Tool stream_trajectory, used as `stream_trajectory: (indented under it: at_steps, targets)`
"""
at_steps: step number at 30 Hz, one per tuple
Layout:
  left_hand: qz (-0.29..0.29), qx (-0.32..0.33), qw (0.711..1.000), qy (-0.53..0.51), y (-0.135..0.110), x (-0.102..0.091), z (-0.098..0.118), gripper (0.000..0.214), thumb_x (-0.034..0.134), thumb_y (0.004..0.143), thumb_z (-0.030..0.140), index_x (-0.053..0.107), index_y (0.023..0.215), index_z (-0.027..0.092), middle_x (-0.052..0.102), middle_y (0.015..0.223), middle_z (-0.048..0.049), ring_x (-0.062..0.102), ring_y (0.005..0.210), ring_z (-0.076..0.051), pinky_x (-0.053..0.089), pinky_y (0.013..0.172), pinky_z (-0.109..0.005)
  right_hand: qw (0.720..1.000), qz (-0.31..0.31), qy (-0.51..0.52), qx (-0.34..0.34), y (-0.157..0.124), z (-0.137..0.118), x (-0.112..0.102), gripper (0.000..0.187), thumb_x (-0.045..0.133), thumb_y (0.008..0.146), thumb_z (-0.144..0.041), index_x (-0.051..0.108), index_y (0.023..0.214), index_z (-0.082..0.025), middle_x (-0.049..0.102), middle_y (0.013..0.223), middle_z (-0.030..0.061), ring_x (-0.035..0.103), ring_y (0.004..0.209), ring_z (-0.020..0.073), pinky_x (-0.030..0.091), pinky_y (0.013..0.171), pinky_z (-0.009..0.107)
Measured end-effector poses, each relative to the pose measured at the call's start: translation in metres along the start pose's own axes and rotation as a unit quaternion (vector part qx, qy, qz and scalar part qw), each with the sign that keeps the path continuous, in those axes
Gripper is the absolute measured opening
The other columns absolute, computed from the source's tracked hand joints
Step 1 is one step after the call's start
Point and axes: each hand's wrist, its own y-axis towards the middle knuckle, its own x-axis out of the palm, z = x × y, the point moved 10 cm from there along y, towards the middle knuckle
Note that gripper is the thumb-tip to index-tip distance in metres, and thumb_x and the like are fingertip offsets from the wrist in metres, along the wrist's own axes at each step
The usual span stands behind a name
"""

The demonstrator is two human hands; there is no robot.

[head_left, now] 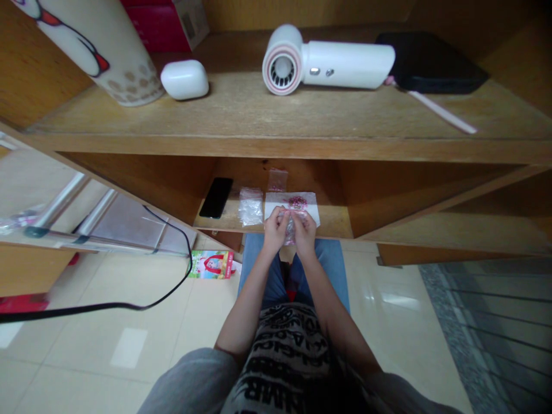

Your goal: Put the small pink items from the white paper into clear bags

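A clear plastic bag (290, 231) is held between the left hand (275, 229) and right hand (305, 231), close together above a white sheet (280, 202); a second bag (250, 207) lies to their left.

Shirt (282, 359) front: large black lettering, upside down, too distorted to read.

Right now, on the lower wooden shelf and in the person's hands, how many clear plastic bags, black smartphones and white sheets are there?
Clear plastic bags: 3
Black glass-fronted smartphone: 1
White rectangular sheet: 1
Total: 5
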Motion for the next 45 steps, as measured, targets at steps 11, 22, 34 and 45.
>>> stream_trajectory:
  at_steps: [11,22,34,45]
  targets:
    - [-0.014,0.04,0.999,0.03,0.003,-0.005,0.011,0.02,0.056,0.081,0.036,0.059,0.081,0.016,0.061,0.075,-0.0007,0.054,0.068,-0.01,0.041,0.065,-0.02,0.999,-0.018,-0.035,-0.016,-0.001,-0.007,-0.002,0.031,0.046,0.083,-0.046,0.05,0.068,-0.02,0.049,0.062,-0.0031,0.045,0.061,0.0124,0.038,0.058,0.024]
    - [-0.009,0.059,0.995,0.08,-0.002,-0.004,0.019,0.02,0.053,0.083,0.036,0.057,0.08,0.017,0.058,0.072,0.0009,0.052,0.063,-0.01,0.039,0.06,-0.019,0.988,-0.044,-0.127,-0.075,-0.006,-0.021,-0.001,0.036,0.04,0.087,-0.048,0.049,0.066,-0.019,0.046,0.06,-0.0034,0.041,0.06,0.0118,0.034,0.058,0.025]
    - [0.095,0.005,0.993,0.073,0.005,-0.043,0.011,0.034,0.045,0.086,0.048,0.057,0.086,0.017,0.044,0.051,0.0063,0.038,0.042,-0.007,0.031,0.044,-0.019,0.984,-0.169,-0.034,0.046,-0.006,-0.001,0.012,0.025,0.059,0.074,-0.045,0.054,0.068,-0.021,0.045,0.053,-0.0051,0.042,0.048,0.0105,0.035,0.046,0.023]
    - [0.14,0.014,0.977,0.162,0.009,-0.096,-0.012,0.022,0.05,0.085,0.035,0.058,0.096,0.018,0.065,0.079,-0.0023,0.062,0.073,-0.014,0.048,0.07,-0.025,0.977,-0.114,-0.157,-0.088,0.118,0.001,0.033,0.029,0.056,0.072,-0.05,0.059,0.071,-0.022,0.065,0.071,0.0017,0.058,0.064,0.0155,0.044,0.058,0.027]
